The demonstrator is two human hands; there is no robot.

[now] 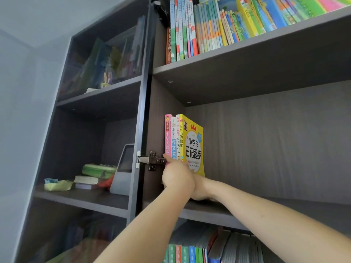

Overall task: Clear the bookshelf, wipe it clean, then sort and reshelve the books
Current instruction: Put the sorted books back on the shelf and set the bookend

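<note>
Left, seen through the open glass door (pixel 141 120): folded paper boats (pixel 58 185), a green pencil case (pixel 98 170) and a small grey screen (pixel 124 168), laid loosely on a side board and apparently not part of the sorting. Metal hinge (pixel 151 160): fixed to the compartment's left wall, just beside the books. Middle shelf (pixel 313 209): four books stand upright and flush to the left wall, from the pink book (pixel 167 137) outward to the yellow book (pixel 193 147), whose cover faces the bare length of board; the wall props them on one side, and nothing but the hands props the other. Left hand (pixel 178 179): one finger straight against the pink spine low down, the remaining fingers hidden by the back of the hand; it seems to be squaring the spines to the wall. Right hand (pixel 201 190): tucked behind the left at the foot of the yellow book, probably steadying the group against tipping; whether it pinches or merely presses cannot be told. Upper row of books (pixel 209 31) is packed upright, leaning further right; lower row of books (pixel 190 251) partly in view. Reshelving judged at an early stage
</note>
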